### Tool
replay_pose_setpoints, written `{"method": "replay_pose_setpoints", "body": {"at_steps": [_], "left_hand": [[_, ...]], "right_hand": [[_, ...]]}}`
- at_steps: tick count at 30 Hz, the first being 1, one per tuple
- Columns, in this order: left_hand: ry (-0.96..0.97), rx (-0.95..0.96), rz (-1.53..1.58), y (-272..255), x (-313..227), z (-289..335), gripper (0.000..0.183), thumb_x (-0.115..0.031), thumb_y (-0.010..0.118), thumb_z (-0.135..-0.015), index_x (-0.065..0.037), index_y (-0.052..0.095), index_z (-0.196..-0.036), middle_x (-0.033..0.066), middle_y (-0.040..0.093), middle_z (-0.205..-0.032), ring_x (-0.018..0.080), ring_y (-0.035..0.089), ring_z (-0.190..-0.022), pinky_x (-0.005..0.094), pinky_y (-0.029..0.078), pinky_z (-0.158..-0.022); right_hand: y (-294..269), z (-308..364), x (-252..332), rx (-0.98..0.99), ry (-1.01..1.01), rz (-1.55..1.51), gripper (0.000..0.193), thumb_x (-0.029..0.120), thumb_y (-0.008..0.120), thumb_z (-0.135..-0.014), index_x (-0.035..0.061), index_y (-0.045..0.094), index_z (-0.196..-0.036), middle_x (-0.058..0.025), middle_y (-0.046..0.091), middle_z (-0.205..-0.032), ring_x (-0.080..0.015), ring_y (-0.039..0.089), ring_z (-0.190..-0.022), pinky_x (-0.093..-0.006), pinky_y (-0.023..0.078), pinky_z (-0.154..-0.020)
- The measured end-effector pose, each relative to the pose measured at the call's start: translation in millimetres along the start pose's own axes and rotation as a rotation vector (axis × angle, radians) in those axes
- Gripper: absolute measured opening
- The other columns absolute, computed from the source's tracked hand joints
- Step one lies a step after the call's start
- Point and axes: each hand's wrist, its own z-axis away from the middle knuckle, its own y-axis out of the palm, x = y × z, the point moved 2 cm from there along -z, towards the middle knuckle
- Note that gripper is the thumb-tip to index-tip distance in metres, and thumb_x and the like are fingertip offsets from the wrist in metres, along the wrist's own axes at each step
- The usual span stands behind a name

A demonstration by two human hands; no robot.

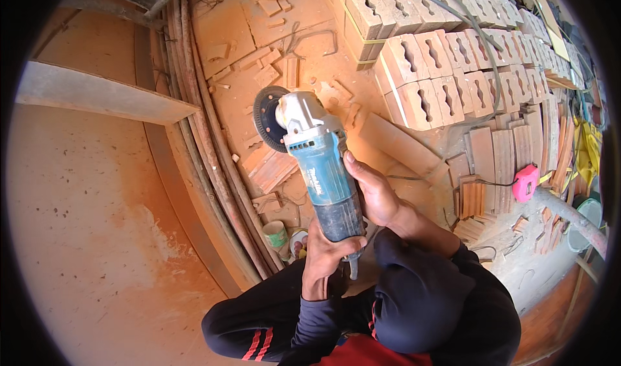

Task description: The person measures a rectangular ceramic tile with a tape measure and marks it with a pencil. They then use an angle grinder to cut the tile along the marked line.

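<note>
An angle grinder [321, 165] with a teal body, a black rear end and a silver gear head is held up in front of me. Its dark, slotted disc [266, 117] points up and to the left, touching nothing that I can make out. My left hand [323, 249] wraps round the black rear end, thumb across it, just above the cord. My right hand [377, 194] grips the right side of the teal body, with its thumb up along the casing and the other fingers hidden behind.
Stacked hollow bricks [427, 94] stand at the far right, cables draped over them. Cut tile strips [504, 159] lean below, beside a pink tape measure [525, 182]. Long pipes [204, 139] run along the left. Broken tile pieces [266, 75] litter the dusty floor; a cup [275, 235] stands near my knee.
</note>
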Motion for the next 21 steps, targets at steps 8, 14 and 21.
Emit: {"method": "replay_pose_setpoints", "body": {"at_steps": [8, 14, 21], "left_hand": [[-0.02, 0.033, -0.068, 4, 7, 2, 0.05, -0.003, 0.077, -0.058, 0.0, 0.056, -0.103, 0.0025, 0.059, -0.084, 0.0119, 0.055, -0.073, 0.0266, 0.047, -0.07], [0.043, -0.019, -0.181, 7, 7, 0, 0.06, -0.004, 0.077, -0.057, 0.0, 0.051, -0.11, 0.0029, 0.059, -0.091, 0.0126, 0.055, -0.079, 0.0274, 0.046, -0.076], [0.046, -0.024, -0.145, 6, 10, 6, 0.059, -0.002, 0.077, -0.057, -0.001, 0.05, -0.11, 0.0034, 0.059, -0.093, 0.0124, 0.056, -0.081, 0.0275, 0.047, -0.076]], "right_hand": [[-7, 5, 5, -0.052, -0.004, -0.089, 0.05, 0.048, 0.036, -0.099, 0.0092, 0.047, -0.13, -0.0058, 0.06, -0.115, -0.014, 0.058, -0.102, -0.0328, 0.047, -0.09], [-2, 2, 10, 0.03, 0.004, -0.206, 0.051, 0.05, 0.037, -0.098, 0.01, 0.048, -0.128, -0.0062, 0.061, -0.112, -0.0156, 0.06, -0.098, -0.0335, 0.049, -0.086], [4, 10, 5, 0.0, -0.01, -0.111, 0.048, 0.046, 0.039, -0.099, 0.0082, 0.048, -0.128, -0.0065, 0.06, -0.114, -0.015, 0.06, -0.1, -0.0334, 0.049, -0.087]]}}
